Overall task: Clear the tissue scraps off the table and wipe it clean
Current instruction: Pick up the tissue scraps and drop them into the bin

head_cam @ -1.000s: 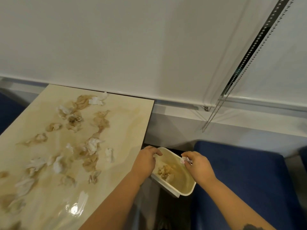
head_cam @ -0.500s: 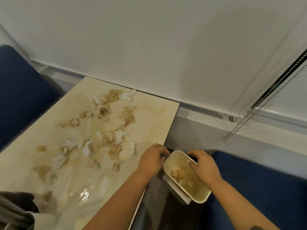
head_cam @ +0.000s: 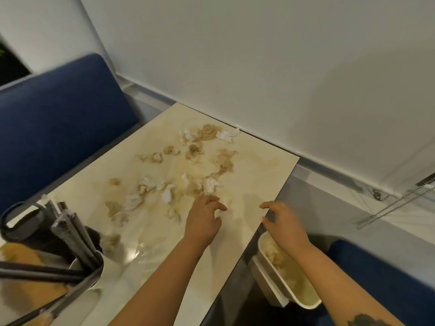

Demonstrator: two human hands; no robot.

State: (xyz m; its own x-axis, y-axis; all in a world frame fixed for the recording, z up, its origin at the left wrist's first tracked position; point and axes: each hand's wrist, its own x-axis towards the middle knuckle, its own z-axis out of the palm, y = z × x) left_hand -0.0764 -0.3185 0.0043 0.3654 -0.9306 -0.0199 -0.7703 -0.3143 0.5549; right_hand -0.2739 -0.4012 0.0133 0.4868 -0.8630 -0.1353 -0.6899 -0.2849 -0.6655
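Several crumpled tissue scraps, white and brown-stained, lie scattered over the cream table, with wet stains around them. My left hand hovers over the table just below the nearest scraps, fingers spread and relaxed, holding nothing. My right hand hangs at the table's right edge, fingers loosely bent, empty. Below it a white bin sits beside the table with used tissue inside.
A holder with wrapped utensils and a dark cup stand at the table's near-left corner. Blue seats flank the table on the left and lower right. A blind chain hangs by the wall at right.
Both hands have left the bin's rim and risen to the table; the left hand has reached toward the scraps. The view has swung left and down.
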